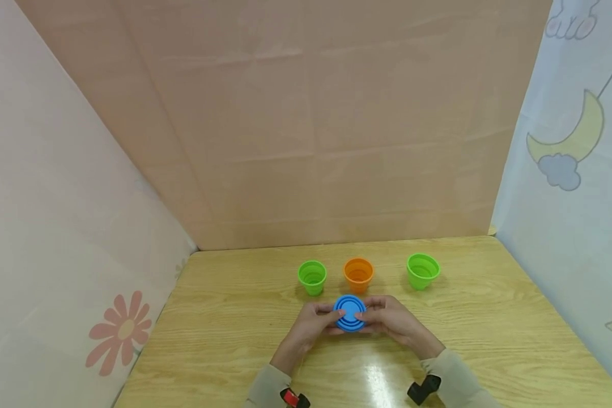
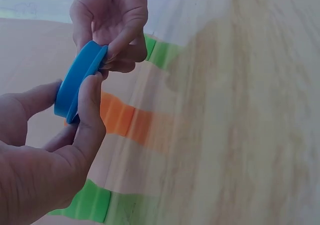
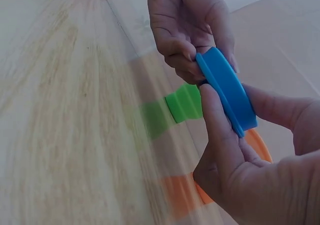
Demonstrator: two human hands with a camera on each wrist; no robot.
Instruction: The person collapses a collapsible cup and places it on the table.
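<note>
Both hands hold a blue collapsible cup (image 1: 350, 313), folded flat into a ringed disc, just above the table. My left hand (image 1: 308, 327) pinches its left edge, thumb on the ringed face and fingers behind. On the opposite edge, my right hand (image 1: 395, 321) pinches it the same way. In the left wrist view the flat blue cup (image 2: 80, 80) is seen edge-on between the two hands. Beyond the hands stand a small green cup (image 1: 312, 277), an orange cup (image 1: 358, 275) and a wider green cup (image 1: 423, 271), all upright and expanded.
The wooden table (image 1: 224, 317) meets a brown cloth backdrop (image 1: 306, 141) behind the cups. A white panel with a flower (image 1: 119, 331) borders the left side, and one with a moon (image 1: 571, 136) borders the right.
</note>
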